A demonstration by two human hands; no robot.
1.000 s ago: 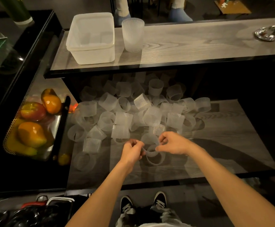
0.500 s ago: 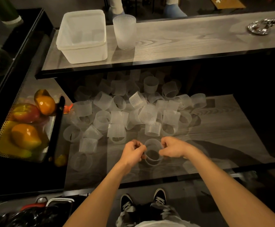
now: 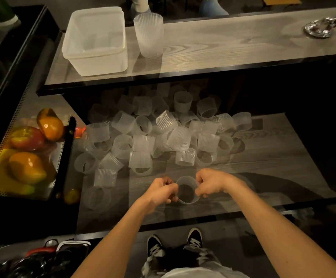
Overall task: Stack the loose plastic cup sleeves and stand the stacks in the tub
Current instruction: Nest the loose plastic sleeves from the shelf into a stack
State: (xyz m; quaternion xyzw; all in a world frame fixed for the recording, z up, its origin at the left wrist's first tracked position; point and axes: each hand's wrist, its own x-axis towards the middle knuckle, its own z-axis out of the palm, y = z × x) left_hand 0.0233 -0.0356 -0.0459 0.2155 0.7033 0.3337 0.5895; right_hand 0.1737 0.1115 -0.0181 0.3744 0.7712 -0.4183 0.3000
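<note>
Since a second ago my two hands have closed in toward each other, and the two rings I could make out between them then now read as one nested sleeve (image 3: 187,190), though I can't count its layers.

My left hand (image 3: 163,192) grips the sleeve at its 9 o'clock side and my right hand (image 3: 211,183) at its 3 o'clock side. Both have fingers curled onto the rim. The sleeve's open mouth faces up at me, so I judge its axis to be roughly upright, tipped slightly my way. It is held just above the lower shelf (image 3: 253,167).

From the held sleeve, the loose pile (image 3: 163,135) lies at 12 o'clock and near, with its closest pieces at about 11 and 12 o'clock. Either hand could take the next one, and the right looks a little nearer to the front row.

The tub (image 3: 103,63) sits well apart at 11 o'clock, up on the upper counter (image 3: 243,43). A taller finished stack (image 3: 149,35) stands upright just beside the tub's right wall, not in it. I judge the left hand nearer for the carry to the tub, which goes up over the counter's front edge.

I'd say the task is early, with most sleeves still loose.
</note>
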